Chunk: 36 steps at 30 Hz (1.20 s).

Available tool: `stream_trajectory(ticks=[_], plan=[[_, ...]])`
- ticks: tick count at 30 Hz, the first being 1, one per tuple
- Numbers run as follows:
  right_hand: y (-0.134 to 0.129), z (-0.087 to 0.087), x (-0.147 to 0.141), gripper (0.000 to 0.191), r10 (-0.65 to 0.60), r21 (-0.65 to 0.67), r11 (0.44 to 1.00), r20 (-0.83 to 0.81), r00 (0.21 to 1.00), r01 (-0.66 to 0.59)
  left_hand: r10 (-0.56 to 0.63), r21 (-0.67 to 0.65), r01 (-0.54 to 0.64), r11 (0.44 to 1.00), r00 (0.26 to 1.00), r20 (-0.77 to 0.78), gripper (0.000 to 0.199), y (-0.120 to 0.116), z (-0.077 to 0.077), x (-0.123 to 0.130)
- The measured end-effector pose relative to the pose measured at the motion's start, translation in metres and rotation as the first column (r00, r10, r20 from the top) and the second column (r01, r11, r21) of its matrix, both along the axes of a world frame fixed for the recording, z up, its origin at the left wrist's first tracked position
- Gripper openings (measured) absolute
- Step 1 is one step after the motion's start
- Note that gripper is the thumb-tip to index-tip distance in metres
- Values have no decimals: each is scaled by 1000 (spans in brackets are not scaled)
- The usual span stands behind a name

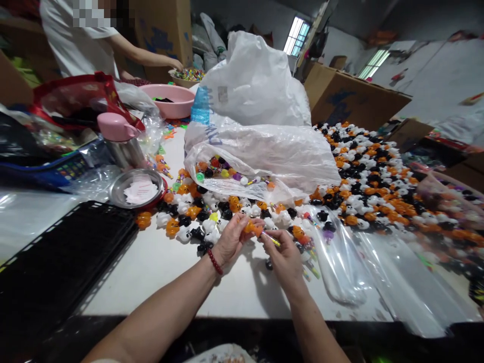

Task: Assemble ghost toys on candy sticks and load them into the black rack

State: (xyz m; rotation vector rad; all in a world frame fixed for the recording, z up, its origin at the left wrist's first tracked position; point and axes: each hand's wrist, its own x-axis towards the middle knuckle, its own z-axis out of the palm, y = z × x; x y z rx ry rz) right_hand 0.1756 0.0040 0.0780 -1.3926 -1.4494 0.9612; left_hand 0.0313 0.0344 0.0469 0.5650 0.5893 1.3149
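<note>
My left hand, with a dark red bead bracelet at the wrist, grips a small orange plastic figure between thumb and fingers. In my right hand is a thin multicoloured tube with a yellow end, pinched and pointing toward the orange figure. The two pieces meet or nearly meet; whether they are joined I cannot tell. Just beyond both hands lies a loose pile of orange, white and black plastic figures. Several more coloured tubes lie beside my right hand.
A large white plastic bag spills toppers and tubes. Transparent bags lie right, before a bigger heap of figures. On the left are a black tray, a metal dish and a pink-lidded flask. Another person's arm reaches toward a basin.
</note>
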Motion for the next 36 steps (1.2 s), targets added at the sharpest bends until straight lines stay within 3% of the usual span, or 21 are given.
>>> stream_trajectory(ticks=[6, 12, 21, 30, 36], plan=[[2, 4, -1, 33, -17, -66, 998, -126, 992, 9, 10, -27, -11, 1000, 1000, -9, 30, 1, -7, 1], [1, 8, 0, 30, 44, -62, 997, -70, 997, -49, -6, 9, 6, 1000, 1000, -23, 31, 0, -5, 2], [2, 3, -7, 23, 66, -17, 998, -76, 995, -67, 36, 25, -31, 999, 968, -247, 35, -9, 6, 7], [-3, -4, -15, 19, 94, 53, 995, -147, 985, -87, 95, 6, -96, 995, 969, -229, 37, -12, -5, 14], [7, -5, -3, 29, 97, -98, 987, -275, 956, -128, 168, 136, -127, 983, 917, -362, 39, -12, 2, 8]])
